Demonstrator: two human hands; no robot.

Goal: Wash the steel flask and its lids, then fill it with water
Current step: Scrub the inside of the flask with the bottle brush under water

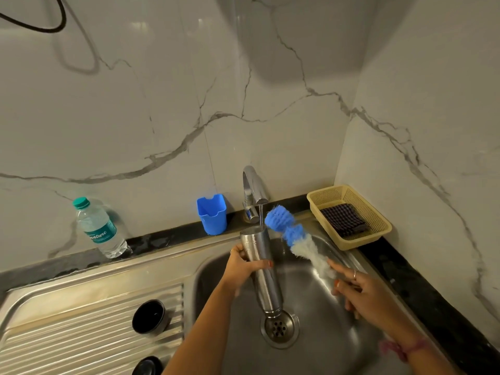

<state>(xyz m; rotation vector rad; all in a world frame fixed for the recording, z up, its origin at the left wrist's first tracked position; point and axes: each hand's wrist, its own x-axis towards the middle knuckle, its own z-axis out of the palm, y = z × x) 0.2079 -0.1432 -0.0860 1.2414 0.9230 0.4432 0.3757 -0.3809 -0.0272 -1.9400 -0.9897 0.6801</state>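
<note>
My left hand [242, 266] grips the steel flask [261, 266] around its upper body and holds it tilted over the sink basin [311, 342], mouth down near the drain [280, 327]. Water runs from the tap [253, 190] onto the flask's raised base. My right hand [359, 288] holds the handle of a bottle brush [295, 236] with blue and white bristles, which points up toward the tap beside the flask. Two dark lids stand on the ribbed drainboard [89, 334]: one [148, 316] in full view, the other [147, 366] cut off by the frame's lower edge.
A blue plastic holder [212, 213] stands on the ledge left of the tap. A clear water bottle [98, 228] with a green cap leans against the marble wall at left. A yellow basket [378, 226] with a checked cloth sits in the right corner.
</note>
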